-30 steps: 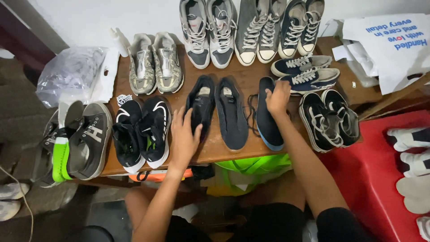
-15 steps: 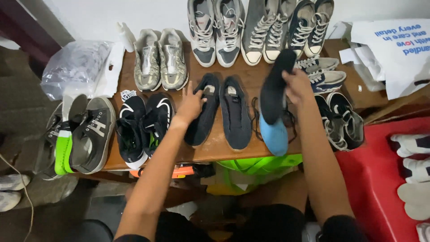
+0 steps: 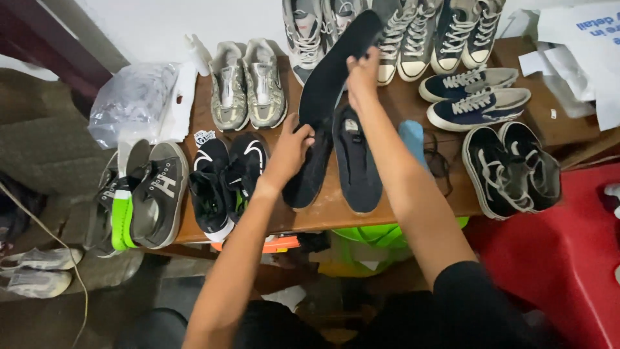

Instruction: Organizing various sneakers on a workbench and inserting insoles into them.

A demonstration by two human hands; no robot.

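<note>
The black insole (image 3: 332,68) has risen since before; right hand (image 3: 363,72) pinches its top, left hand (image 3: 294,145) fingers grip its heel, stretching it flat above the counter (image 3: 400,110).

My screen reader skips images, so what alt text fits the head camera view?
A person's right hand and left hand hold a dark insole above a pair of dark slip-on shoes on a wooden table crowded with sneakers.
</note>
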